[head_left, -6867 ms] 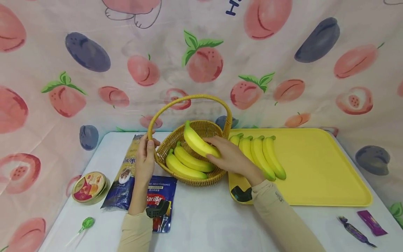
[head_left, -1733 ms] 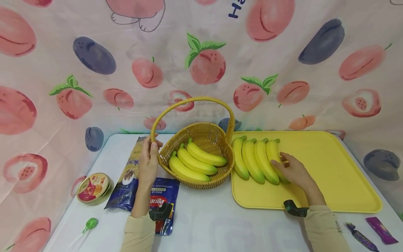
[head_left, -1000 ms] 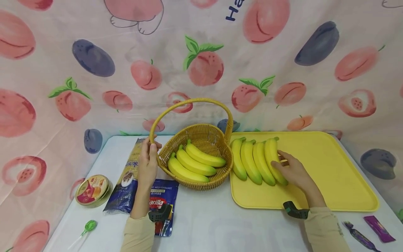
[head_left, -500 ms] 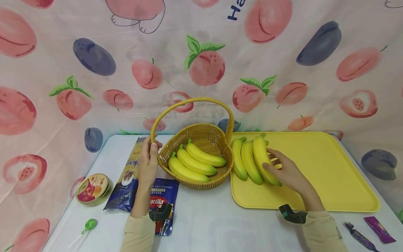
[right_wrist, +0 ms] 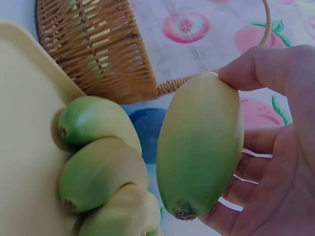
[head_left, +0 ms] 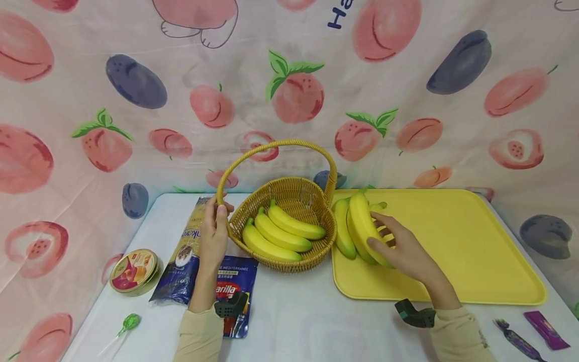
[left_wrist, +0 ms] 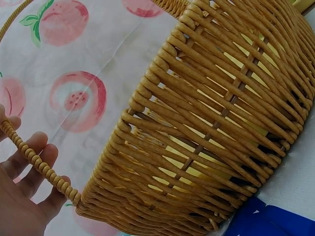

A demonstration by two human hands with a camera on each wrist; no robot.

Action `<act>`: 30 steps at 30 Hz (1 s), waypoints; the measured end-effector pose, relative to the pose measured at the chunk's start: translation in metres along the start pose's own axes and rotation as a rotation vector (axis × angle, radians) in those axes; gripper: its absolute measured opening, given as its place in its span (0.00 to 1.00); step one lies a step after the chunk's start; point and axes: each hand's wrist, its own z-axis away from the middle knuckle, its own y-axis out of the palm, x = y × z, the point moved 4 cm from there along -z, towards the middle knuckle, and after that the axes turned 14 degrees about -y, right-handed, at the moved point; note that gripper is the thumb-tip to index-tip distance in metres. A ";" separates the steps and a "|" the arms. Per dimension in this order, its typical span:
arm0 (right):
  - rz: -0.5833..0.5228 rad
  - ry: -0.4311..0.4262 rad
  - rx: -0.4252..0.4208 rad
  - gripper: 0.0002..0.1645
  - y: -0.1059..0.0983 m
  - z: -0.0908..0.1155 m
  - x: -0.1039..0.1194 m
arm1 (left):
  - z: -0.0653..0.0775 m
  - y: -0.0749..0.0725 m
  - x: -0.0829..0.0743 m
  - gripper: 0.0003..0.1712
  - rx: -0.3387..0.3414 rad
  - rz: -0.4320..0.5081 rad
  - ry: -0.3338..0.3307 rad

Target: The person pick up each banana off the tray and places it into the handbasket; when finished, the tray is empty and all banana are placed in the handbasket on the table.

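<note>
Right hand (head_left: 400,246) grips one banana (head_left: 367,226), partly hiding neighbouring bananas (head_left: 345,231). Left hand (head_left: 214,234) pinches handle (head_left: 280,143) of basket (head_left: 312,198) containing three bananas (head_left: 281,233).

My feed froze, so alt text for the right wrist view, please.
The right hand holds a green-tipped banana. At frame left, three more bananas lie on the tray; a wicker basket shows at top.

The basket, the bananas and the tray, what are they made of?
Basket: probably wicker or plastic cane, slightly shiny; woven strands show.
Bananas: maybe plastic or foam, smooth and matt; they look nearly identical, but I can't be sure.
Tray: likely plastic; smooth, evenly yellow.
</note>
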 end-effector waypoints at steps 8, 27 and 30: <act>0.004 -0.056 -0.007 0.35 0.003 -0.001 0.013 | -0.001 0.000 0.001 0.20 0.006 0.017 -0.012; 0.041 -0.138 0.040 0.36 0.009 -0.001 0.036 | -0.001 -0.001 0.002 0.20 -0.004 -0.014 0.003; 0.044 -0.132 0.057 0.36 0.014 -0.002 0.036 | 0.000 -0.001 0.002 0.20 -0.008 -0.031 -0.004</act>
